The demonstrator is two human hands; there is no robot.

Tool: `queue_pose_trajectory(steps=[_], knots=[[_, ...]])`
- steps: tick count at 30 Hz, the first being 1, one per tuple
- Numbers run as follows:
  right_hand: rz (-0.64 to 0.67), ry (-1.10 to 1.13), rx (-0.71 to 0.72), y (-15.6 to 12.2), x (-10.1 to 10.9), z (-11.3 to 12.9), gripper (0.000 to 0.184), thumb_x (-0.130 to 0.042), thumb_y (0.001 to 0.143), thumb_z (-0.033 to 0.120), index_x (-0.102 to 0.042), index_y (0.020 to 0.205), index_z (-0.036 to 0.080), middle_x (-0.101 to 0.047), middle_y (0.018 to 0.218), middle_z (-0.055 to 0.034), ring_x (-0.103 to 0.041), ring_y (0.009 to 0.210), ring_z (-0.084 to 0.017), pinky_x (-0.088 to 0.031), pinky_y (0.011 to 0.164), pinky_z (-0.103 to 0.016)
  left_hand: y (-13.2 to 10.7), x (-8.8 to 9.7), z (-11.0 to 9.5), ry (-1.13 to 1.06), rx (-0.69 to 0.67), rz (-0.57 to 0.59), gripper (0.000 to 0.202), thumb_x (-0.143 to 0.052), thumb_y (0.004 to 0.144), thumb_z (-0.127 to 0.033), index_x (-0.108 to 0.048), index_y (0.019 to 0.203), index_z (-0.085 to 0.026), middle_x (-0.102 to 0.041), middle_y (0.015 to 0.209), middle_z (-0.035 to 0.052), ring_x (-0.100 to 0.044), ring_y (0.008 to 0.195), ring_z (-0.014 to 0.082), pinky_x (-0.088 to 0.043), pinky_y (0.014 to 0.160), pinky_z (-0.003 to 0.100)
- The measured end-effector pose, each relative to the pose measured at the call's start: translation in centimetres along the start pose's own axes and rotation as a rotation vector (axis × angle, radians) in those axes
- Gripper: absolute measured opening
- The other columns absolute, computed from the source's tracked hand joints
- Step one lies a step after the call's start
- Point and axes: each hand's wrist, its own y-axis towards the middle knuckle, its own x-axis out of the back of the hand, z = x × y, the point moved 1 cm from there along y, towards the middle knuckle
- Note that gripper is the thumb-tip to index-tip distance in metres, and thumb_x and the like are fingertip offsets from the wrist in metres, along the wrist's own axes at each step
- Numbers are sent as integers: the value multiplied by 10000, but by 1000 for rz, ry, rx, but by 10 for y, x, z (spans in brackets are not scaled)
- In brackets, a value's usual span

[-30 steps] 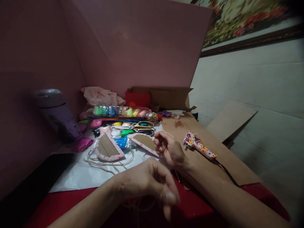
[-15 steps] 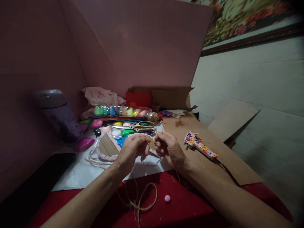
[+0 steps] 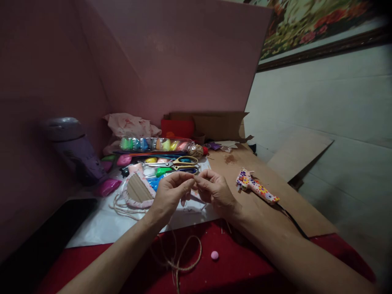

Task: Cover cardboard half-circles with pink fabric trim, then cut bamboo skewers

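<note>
My left hand point(image 3: 170, 196) and my right hand point(image 3: 216, 192) meet fingertip to fingertip above the white sheet point(image 3: 107, 224), both pinched on a thin piece of brown twine point(image 3: 183, 255) that trails down and loops on the red cloth point(image 3: 245, 265). A small pink ball point(image 3: 214, 255) lies on the cloth beside the loop. Just left of my left hand lies a cardboard shape edged in pink fabric point(image 3: 137, 190). A second such shape is mostly hidden behind my hands.
Gold-handled scissors point(image 3: 180, 162), a pack of coloured clay point(image 3: 156, 143) and a twine ball point(image 3: 196, 151) lie behind my hands. A flower-patterned glue gun point(image 3: 256, 187) rests on brown cardboard point(image 3: 275, 192) at right. A purple bottle point(image 3: 75, 149) stands at left. A pink board point(image 3: 183, 57) walls the back.
My left hand rose from the near red cloth to meet my right hand, uncovering the twine loop and pink ball. The fingertips have now closed together.
</note>
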Motion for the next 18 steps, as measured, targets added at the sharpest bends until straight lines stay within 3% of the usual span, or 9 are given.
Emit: queue_pose_trajectory(steps=[9, 18], knots=[[-15, -72, 36, -1, -1, -1, 281, -693, 708, 352, -493, 633, 171, -407, 414, 90, -297, 345, -39, -181, 339, -179, -2, 2, 8, 349, -213, -14, 149, -504, 838, -294, -526, 795, -152, -472, 557, -52, -412, 423, 59, -344, 384, 184], [122, 58, -101, -2, -2, -1, 242, -650, 748, 340, -500, 670, 167, -427, 475, 85, -258, 327, -21, -140, 322, -176, 2, 4, 15, 193, -185, 19, 130, -512, 831, -275, -540, 858, -151, -485, 599, -44, -470, 478, 83, -419, 429, 211]])
